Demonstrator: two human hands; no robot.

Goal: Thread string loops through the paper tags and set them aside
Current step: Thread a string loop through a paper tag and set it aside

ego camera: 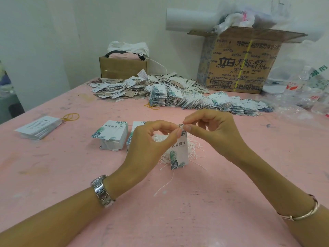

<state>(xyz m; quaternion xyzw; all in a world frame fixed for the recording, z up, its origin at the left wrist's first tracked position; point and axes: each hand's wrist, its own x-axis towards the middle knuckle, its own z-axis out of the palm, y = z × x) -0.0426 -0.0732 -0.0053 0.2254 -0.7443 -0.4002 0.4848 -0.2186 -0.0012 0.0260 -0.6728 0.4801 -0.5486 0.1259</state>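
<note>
Holds one paper tag (179, 152) upright over the table (178, 220), just in front of the loose string pile (195, 148), long axis near vertical, leaf-printed end down and toward the body. Pinches its top corner with the left hand (147, 139). Pinches the string (181, 126) end between right hand (211, 129) fingers, touching that same top edge from the right. Looks mid-threading; probably calls for a short pull rightward, away from the left hand.

The near part of the pink table (178, 220) is bare, so a hand can slide there. Tag stacks (114, 136) and a string pile (195, 148) sit in the middle. A tag heap (135, 86) and a big box (242, 65) block the back
</note>
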